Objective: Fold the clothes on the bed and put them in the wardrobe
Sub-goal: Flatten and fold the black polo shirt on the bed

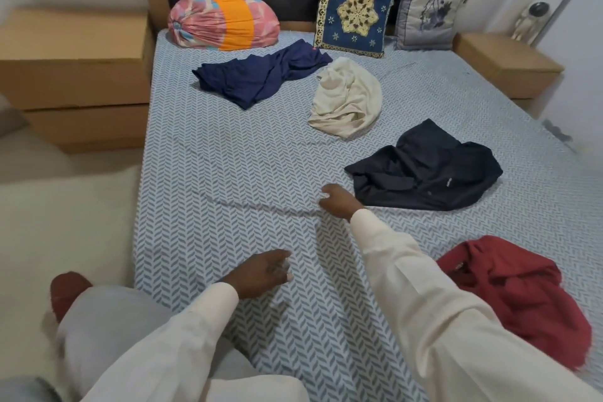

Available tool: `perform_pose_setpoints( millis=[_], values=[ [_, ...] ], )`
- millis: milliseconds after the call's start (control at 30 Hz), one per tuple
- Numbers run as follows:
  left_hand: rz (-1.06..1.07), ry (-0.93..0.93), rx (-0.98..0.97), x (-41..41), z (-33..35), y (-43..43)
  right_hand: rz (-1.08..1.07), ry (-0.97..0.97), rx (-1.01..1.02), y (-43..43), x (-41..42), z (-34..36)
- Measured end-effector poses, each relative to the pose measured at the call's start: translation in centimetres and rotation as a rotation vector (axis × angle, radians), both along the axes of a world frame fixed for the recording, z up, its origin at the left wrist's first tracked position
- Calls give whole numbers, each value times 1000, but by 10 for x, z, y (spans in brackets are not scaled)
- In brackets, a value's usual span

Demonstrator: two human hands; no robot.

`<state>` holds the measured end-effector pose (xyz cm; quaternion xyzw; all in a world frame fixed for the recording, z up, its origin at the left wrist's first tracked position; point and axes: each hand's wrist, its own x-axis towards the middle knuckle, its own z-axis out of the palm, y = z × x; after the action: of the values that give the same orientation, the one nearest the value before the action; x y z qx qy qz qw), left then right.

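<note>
Black fabric, a crumpled black garment (424,173), lies just to the right of the person's right hand (339,202), its nearest corner almost at the knuckles and its longer spread running across the bed (202,153) from there toward the far right side. That hand is reached out low over the patterned sheet with its fingers curled in. A crease in the sheet ends right at them, and from where I stand I cannot tell whether they pinch the cloth or only rest on it. The left hand (264,274) hangs closer to the body, fingers loosely bent and holding nothing, with bare sheet beneath it and no garment close by. A red garment (515,297) is heaped beside the right forearm at the near right of the bed, so both closest pieces fall to the right arm's side. Further up the bed lie a cream garment (346,98) and a navy garment (261,75), well apart from either hand. None of the four looks folded yet. My guess is that the black piece comes first, with a short sideways reach to the right from those curled fingers.
</note>
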<state>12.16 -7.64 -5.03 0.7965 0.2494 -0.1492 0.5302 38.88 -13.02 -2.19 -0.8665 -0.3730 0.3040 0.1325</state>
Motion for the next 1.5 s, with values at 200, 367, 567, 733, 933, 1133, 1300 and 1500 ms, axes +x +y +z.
perform_pose_setpoints(
  millis=[200, 367, 567, 733, 933, 1133, 1300, 1500],
  values=[
    [-21, -14, 105, -8, 0, 0, -108, -242, -313, -44, 42, -33],
    [34, -24, 17, -10, -7, 8, -233, -208, -156, -48, 48, -31],
    [337, -171, -293, 0, 4, 12, -67, 222, 143, -18, -5, -3],
    [814, -342, -746, -8, 19, 25, 134, 867, 223, -1, -90, 19],
    [958, -265, -805, -47, 18, 45, 380, 1049, 80, 13, -160, 39],
    [1022, -432, -841, -57, 42, 39, 349, 103, 177, 14, -149, 28],
    [1048, -500, -718, -64, 66, 54, 317, 171, 109, 30, -148, 35],
    [1347, -684, -676, -65, 148, 158, -60, 466, 656, 103, -98, 142]
  ],
)
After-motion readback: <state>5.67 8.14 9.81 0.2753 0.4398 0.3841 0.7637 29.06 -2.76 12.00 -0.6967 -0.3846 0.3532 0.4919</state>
